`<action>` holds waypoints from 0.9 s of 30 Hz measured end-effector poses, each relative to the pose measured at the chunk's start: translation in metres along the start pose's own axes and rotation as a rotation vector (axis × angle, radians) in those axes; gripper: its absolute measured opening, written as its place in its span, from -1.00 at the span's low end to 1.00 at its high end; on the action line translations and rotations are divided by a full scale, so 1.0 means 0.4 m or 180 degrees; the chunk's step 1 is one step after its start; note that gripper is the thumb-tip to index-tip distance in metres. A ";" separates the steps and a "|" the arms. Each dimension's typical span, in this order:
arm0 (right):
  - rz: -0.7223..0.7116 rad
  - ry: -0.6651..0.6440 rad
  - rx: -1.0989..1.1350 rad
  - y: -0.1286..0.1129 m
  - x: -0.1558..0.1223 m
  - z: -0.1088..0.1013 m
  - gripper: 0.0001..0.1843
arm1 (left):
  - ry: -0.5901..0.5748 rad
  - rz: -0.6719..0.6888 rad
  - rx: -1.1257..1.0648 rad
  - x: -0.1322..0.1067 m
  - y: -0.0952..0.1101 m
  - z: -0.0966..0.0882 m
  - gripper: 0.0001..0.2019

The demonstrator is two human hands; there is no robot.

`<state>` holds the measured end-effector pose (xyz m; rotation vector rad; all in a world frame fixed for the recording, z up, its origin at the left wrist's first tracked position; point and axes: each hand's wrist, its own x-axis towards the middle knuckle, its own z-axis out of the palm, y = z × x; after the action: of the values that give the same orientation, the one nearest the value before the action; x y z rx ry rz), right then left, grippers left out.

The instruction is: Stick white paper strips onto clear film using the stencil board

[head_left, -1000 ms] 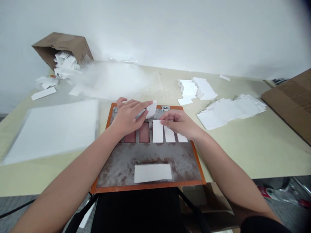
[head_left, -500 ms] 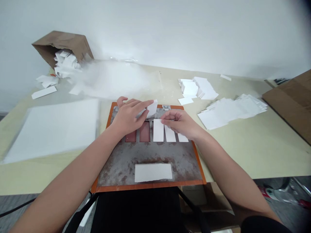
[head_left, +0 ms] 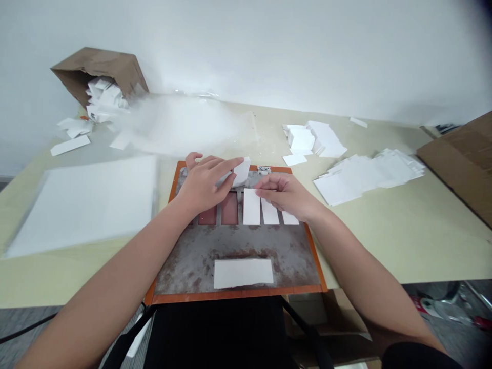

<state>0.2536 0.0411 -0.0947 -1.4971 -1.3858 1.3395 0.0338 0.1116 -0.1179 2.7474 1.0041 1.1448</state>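
Observation:
A grey metal plate with an orange frame (head_left: 230, 245) lies before me, with a row of rectangular reddish recesses (head_left: 229, 209) across it. My left hand (head_left: 210, 182) is closed on a small stack of white cards (head_left: 241, 172) above the plate's far part. Between thumb and fingers, my right hand (head_left: 286, 195) pinches the top of a white card (head_left: 251, 207), which stands over a recess right of the middle. Two more cards (head_left: 270, 212) occupy recesses to its right, partly hidden by that hand. A wide white strip (head_left: 243, 273) lies near the plate's front edge.
A tipped cardboard box (head_left: 115, 64) spills white pieces at the back left. White sheets in clear plastic (head_left: 88, 205) lie at left. Card stacks (head_left: 302, 138) and a fanned pile (head_left: 369, 174) lie at right, beside another cardboard box (head_left: 461, 159).
Almost nothing differs: both hands keep their hold and place, and the whole view has shifted very slightly.

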 end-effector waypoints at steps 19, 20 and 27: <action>0.0081 -0.0004 -0.0105 0.000 0.001 0.003 -0.76 | -0.0002 -0.0016 0.0007 0.004 0.001 -0.002 -0.70; 0.0077 -0.0013 -0.0115 0.002 0.001 0.003 -0.76 | 0.0013 -0.0002 0.0006 0.004 0.000 -0.001 -0.70; -0.0189 0.0297 -0.0649 0.005 0.000 -0.001 -0.73 | 0.0029 0.0011 0.0011 0.004 0.001 0.000 -0.70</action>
<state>0.2544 0.0409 -0.0967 -1.6155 -1.5311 1.1047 0.0347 0.1122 -0.1167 2.7501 1.0036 1.1583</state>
